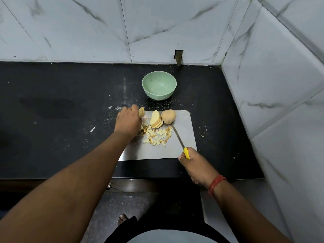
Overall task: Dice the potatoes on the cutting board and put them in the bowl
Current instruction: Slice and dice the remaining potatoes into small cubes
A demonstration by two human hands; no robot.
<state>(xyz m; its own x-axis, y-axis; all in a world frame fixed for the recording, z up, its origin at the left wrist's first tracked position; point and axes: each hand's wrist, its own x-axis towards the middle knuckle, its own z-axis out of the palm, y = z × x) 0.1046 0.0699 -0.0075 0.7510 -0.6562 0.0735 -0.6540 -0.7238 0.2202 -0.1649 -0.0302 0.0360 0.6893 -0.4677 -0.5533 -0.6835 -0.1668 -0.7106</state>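
A: Steel cutting board [184,137] on black desk [52,102]: diced potato [157,135] mid-board, sliced stack [156,119] and whole potato [168,116] at far edge. Green bowl [159,85] beyond, empty.

B: Hands?

A: Left hand [128,120], fingers curled round a potato piece [141,112]. Right hand [192,161] grips yellow-handled knife [178,139], tip near the dice.

B: Advice?

A: Lay piece flat, tuck fingertips, cut strips, then crosswise.

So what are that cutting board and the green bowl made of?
The cutting board looks like brushed stainless steel: grey, thin, with a dull sheen. The bowl seems matte plastic or a fibre composite, pale green and faintly speckled; glazed ceramic would likely shine more, though I can't be sure.
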